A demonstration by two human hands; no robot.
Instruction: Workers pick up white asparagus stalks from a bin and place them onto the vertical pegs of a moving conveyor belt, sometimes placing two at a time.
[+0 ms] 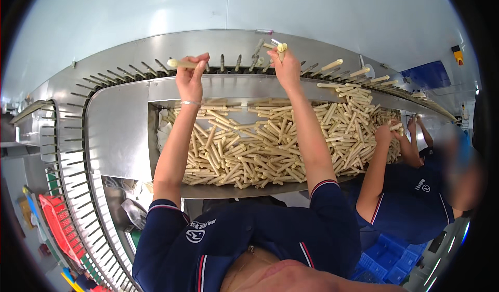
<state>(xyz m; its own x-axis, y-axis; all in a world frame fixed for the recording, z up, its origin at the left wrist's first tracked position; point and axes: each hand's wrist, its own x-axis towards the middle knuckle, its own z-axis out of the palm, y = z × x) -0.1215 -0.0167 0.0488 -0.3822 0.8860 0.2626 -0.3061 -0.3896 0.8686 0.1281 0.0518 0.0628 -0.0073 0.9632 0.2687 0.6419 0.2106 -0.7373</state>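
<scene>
My left hand [191, 78] is closed around a slim cream-coloured tube [179, 63], which points out to the left above a row of dark upright pins [222, 62]. My right hand [287, 69] grips another cream tube [281, 49], its ridged end facing up, close to the pins at the far side. Some pins right of that hand carry cream tubes [332, 64]. Below both forearms, a metal trough [223, 191] holds a large heap of loose cream tubes [249, 159]. Whether either held tube touches a pin cannot be made out.
The pin-bearing conveyor [78, 162] curves around on the left. At the right, a co-worker's hands [390, 130] are over the same heap. Blue crates [387, 258] stand at lower right, and a red basket [58, 224] at far left. A pale wall [171, 6] rises behind.
</scene>
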